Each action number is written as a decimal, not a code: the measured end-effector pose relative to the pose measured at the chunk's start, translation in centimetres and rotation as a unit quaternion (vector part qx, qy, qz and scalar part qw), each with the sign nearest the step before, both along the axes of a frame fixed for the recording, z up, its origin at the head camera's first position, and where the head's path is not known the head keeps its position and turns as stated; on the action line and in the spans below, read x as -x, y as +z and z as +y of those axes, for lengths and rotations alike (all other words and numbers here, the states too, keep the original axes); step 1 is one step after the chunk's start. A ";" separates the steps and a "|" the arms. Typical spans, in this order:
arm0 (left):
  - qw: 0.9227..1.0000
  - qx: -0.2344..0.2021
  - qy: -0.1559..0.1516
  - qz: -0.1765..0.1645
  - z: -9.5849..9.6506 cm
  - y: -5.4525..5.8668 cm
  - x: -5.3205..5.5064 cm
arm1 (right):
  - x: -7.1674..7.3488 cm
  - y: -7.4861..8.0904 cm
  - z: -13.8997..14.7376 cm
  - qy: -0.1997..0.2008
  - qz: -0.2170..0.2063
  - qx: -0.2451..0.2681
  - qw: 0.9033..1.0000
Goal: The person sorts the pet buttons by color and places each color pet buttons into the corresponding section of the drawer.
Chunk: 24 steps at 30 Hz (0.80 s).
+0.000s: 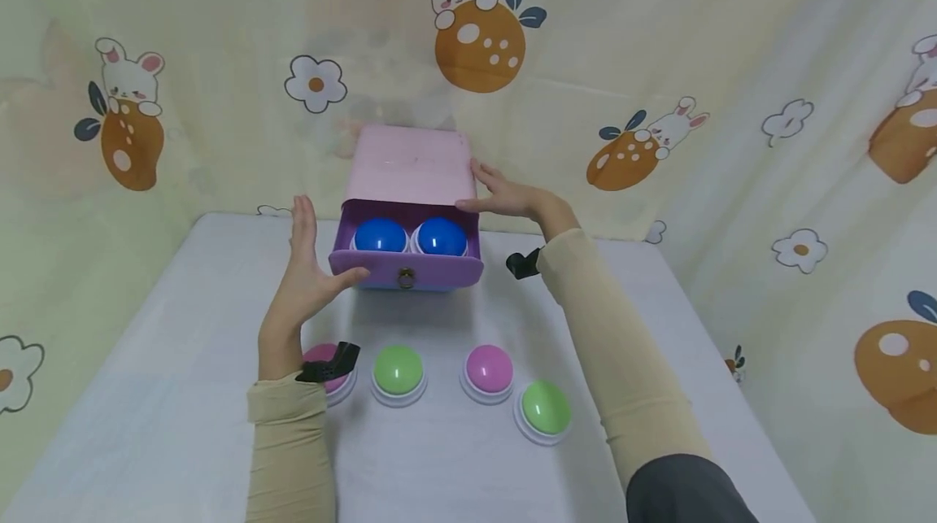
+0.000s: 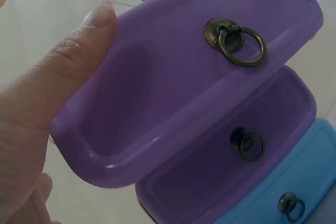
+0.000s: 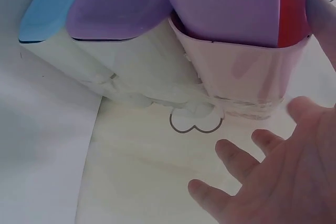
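A small drawer cabinet (image 1: 410,165) with a pink top stands at the back of the table. Its top purple drawer (image 1: 446,271) is pulled out, showing two blue dome-topped buttons (image 1: 381,235) with white rims. My left hand (image 1: 303,287) is at the drawer's left front, fingers straight and thumb extended along the drawer front's edge. A brass ring pull (image 2: 241,45) hangs free in the left wrist view. My right hand (image 1: 516,199) is at the cabinet's right side, fingers spread, with the thumb by the top's front corner; whether it touches is unclear.
In front of the cabinet, pink (image 1: 490,368) and green (image 1: 398,369) dome buttons on white bases stand on the white table (image 1: 183,393); one pink button is partly behind my left wrist. Below are another purple drawer (image 2: 210,171) and a blue drawer (image 2: 299,177), both closed. A patterned curtain (image 1: 241,116) hangs behind.
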<state>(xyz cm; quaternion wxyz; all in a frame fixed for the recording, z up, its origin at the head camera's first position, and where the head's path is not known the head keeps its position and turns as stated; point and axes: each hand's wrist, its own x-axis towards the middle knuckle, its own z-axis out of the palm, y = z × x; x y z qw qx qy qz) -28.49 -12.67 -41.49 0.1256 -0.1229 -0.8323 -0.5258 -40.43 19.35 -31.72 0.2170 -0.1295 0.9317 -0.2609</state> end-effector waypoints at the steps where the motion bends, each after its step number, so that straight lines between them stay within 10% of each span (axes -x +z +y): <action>1: 1.000 0.001 -0.001 -0.003 0.0 -0.1 0.1 | 0.0 0.1 0.0 -0.001 -0.002 0.000 1.000; 24: 0.998 -0.004 0.010 -0.058 1.7 -1.0 1.5 | 0.4 0.9 -0.3 -0.002 -0.031 -0.042 0.999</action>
